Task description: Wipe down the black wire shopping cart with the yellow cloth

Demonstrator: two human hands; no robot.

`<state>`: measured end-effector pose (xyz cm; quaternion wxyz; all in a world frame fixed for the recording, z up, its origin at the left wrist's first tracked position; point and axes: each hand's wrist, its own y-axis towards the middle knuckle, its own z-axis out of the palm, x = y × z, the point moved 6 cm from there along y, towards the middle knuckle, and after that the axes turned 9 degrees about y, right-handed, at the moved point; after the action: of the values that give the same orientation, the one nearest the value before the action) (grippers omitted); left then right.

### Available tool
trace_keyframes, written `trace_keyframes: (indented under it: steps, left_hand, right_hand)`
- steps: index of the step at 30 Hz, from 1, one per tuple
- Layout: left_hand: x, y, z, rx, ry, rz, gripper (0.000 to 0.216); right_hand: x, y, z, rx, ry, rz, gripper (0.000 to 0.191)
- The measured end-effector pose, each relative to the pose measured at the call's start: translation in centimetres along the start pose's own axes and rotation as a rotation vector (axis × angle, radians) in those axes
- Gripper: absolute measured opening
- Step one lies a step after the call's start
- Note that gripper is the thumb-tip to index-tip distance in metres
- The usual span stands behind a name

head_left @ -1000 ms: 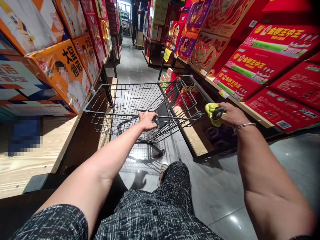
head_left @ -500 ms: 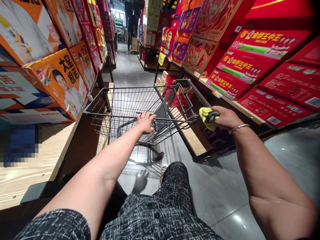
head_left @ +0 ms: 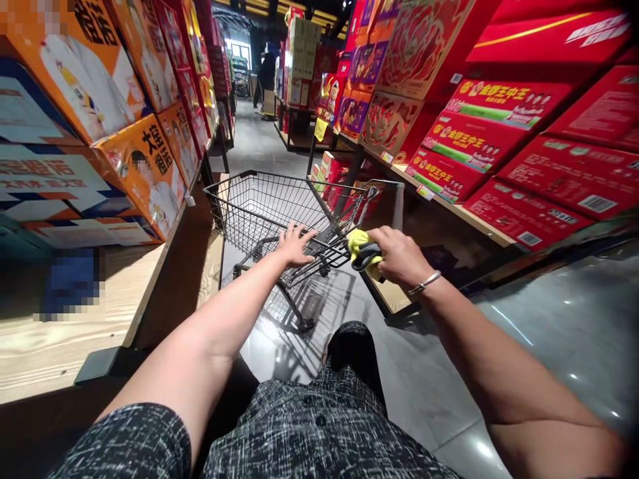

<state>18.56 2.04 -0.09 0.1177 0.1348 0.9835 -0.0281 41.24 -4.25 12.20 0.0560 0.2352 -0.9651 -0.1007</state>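
A black wire shopping cart [head_left: 279, 206] stands at an angle in the aisle, with no goods visible in its basket. My left hand [head_left: 295, 247] reaches to the near side rim of the basket, fingers spread; whether they touch the wire is hard to tell. My right hand [head_left: 402, 256] is closed around a crumpled yellow and grey cloth bundle [head_left: 367, 254], at the near end of the cart's handle bar [head_left: 399, 206]. The hand hides that end of the bar, so its contact with the bar cannot be made out.
Stacked orange cartons [head_left: 144, 173] fill the wooden shelf [head_left: 124, 283] on the left. Red cartons [head_left: 449, 153] stand on the right shelf, whose low corner [head_left: 399, 303] juts near the cart. A person [head_left: 266, 73] is far down the tiled aisle [head_left: 252, 126].
The cart has swung round, its front end now pointing farther down the aisle. My right hand has moved left with the cloth bundle, closer to my left hand, whose fingers have spread wider.
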Motion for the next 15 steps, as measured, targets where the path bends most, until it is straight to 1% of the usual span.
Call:
trace_keyframes:
  steps: [2,4,7,10,11,13,15]
  left_hand:
    - [-1.6,-0.6,0.3,0.001,-0.076,0.111,0.096]
    - [-2.2,-1.0,0.5,-0.017,-0.149,0.168,0.099]
    - [-1.1,-1.3,0.4,-0.054,-0.226,0.161,0.1]
    - [0.6,-1.7,0.1,-0.042,-0.295,0.146,0.099]
    - [1.1,-1.9,-0.1,-0.031,-0.316,0.144,0.098]
    - [1.8,-2.2,-0.4,-0.016,-0.342,0.137,0.096]
    - [2.2,-2.5,-0.6,-0.02,-0.344,0.131,0.091]
  right_hand:
    - [2.4,0.4,0.2,0.026,0.029,-0.075,0.046]
    - [4.1,1.0,0.4,0.056,0.073,-0.132,0.044]
    - [5.5,1.9,0.7,0.093,0.234,-0.199,0.044]
    - [6.2,3.2,0.9,0.15,0.468,-0.276,0.039]
    - [6.3,3.8,0.8,0.169,0.513,-0.298,0.038]
    - [6.2,5.5,0.0,0.158,0.5,-0.317,0.043]
    - [5.4,8.0,-1.5,0.065,0.381,-0.291,0.054]
